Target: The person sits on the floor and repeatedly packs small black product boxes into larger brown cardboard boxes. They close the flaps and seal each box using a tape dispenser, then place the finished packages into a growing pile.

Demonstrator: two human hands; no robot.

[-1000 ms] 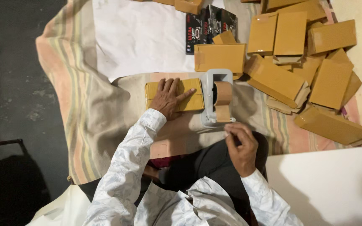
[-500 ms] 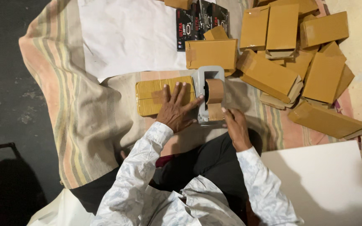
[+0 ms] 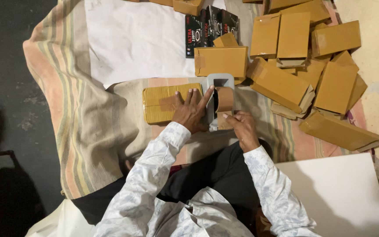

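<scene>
Striped cloth (image 3: 84,131) on floor. Taped brown box (image 3: 165,103) just left of grey tape dispenser (image 3: 218,103), long axis left-right. Left hand (image 3: 191,112) spread flat, pressing box. Right hand (image 3: 242,127) grips dispenser's near end; left nearer box.

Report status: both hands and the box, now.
Left hand flat on taped brown box. Right hand on grey tape dispenser at the box end. Loose brown boxes piled alongside, apart.
</scene>
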